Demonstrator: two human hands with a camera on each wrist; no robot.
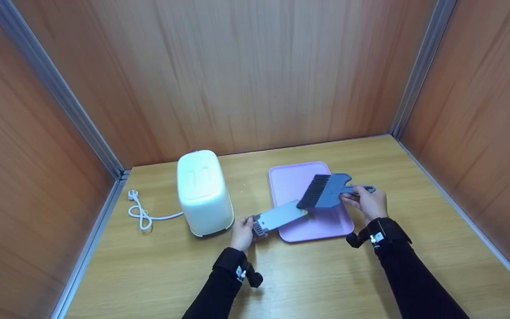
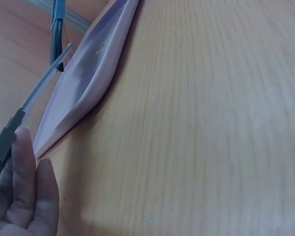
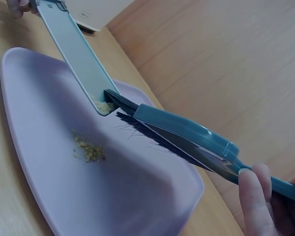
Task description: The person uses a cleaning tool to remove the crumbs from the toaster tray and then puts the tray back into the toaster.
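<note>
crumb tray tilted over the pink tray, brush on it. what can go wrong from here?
1. The crumb tray has its low end over the pink tray, but near one side; crumbs brushed hard could fly past the rim onto the table.
2. The left hand holds only the tray's far end, so pressure from the brush in the right hand might twist it loose.
3. A few crumbs cling at the tray's lip and may remain.
</note>
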